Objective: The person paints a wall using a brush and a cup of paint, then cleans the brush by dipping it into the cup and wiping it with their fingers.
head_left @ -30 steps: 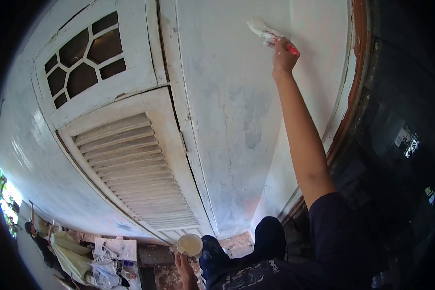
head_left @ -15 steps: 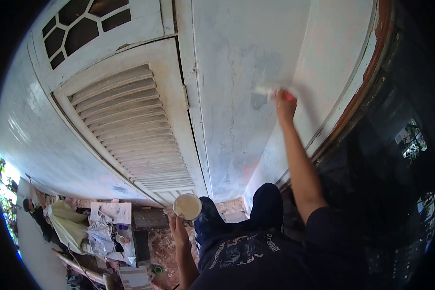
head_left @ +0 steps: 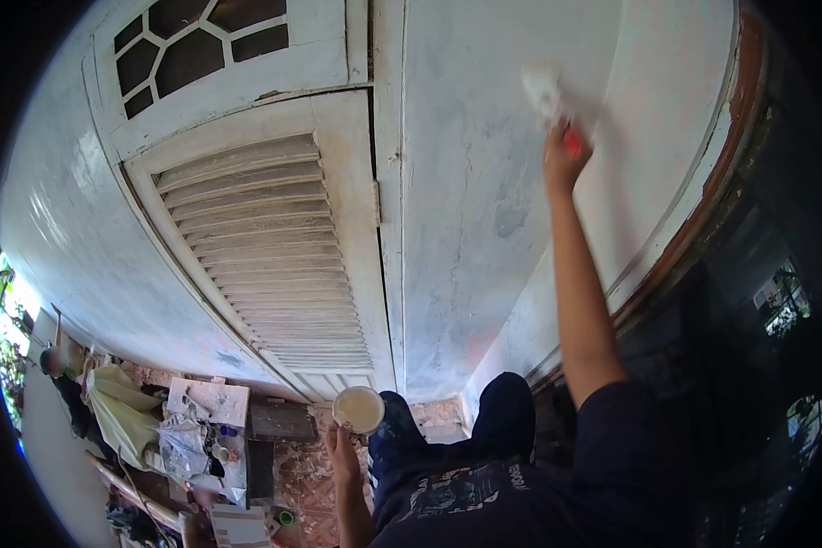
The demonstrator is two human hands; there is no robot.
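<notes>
My right hand is raised against the wall, its fingers closed round the red handle of a paintbrush. The pale bristles point up and left at the wall, which shows grey patches and a long thin crack. Low in front of my body, my left hand grips the near edge of a round tub of whitish paint. The tub's opening faces up. My left fingers are partly hidden beneath it.
Left of the wall stands a white louvred shutter under a honeycomb-patterned vent. A cluttered table and yellowish cloth lie lower left, near a person. Red-brown trim edges dark glass on the right.
My right hand and the paintbrush have moved up the wall, and the bristles now point more upward. The tub stays low in my left hand. The camera view has shifted slightly.
</notes>
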